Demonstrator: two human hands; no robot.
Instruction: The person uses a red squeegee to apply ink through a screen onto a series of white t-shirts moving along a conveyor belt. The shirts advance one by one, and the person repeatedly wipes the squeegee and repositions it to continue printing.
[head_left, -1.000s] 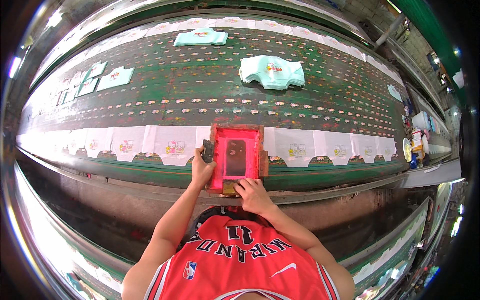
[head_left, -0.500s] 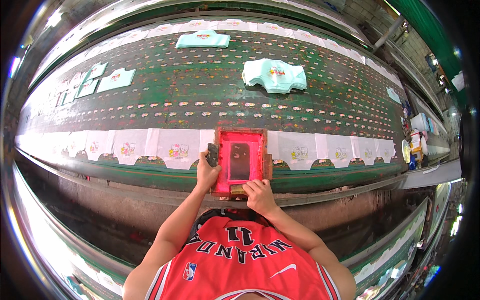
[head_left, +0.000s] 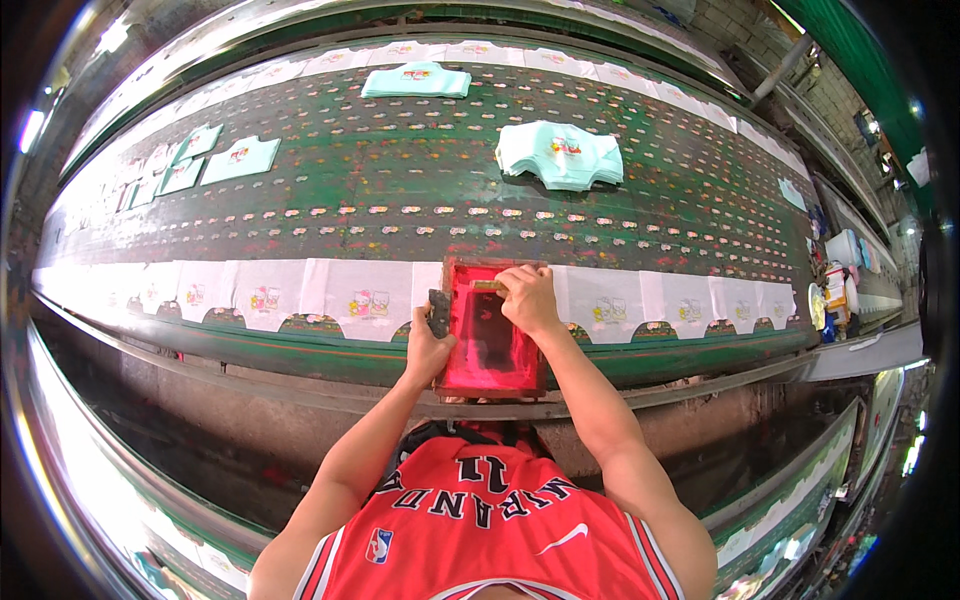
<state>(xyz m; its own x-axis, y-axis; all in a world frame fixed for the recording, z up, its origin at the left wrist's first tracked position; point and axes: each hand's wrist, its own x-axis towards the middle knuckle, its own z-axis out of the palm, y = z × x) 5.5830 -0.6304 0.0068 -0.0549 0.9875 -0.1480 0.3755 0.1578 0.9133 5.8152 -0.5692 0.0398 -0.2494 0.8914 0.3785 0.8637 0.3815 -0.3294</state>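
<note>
In front of me, a wooden-framed printing screen coated with red-pink ink lies over a white fabric piece at the table's near edge. My left hand is closed on a dark block at the frame's left side. At the far end of the screen, my right hand grips a squeegee, whose narrow pale edge shows beside the fingers. Printed white fabric pieces lie in a row to both sides of the frame, with small cartoon figures on them.
The long green-black table carries a stack of mint fabric pieces at its middle and another mint stack farther back. More mint pieces lie at the left. Containers stand at the right end, and a rail runs along the near edge.
My right hand has moved the squeegee from the near end of the screen to its far end. My left hand stays on the block at the frame's left side.
</note>
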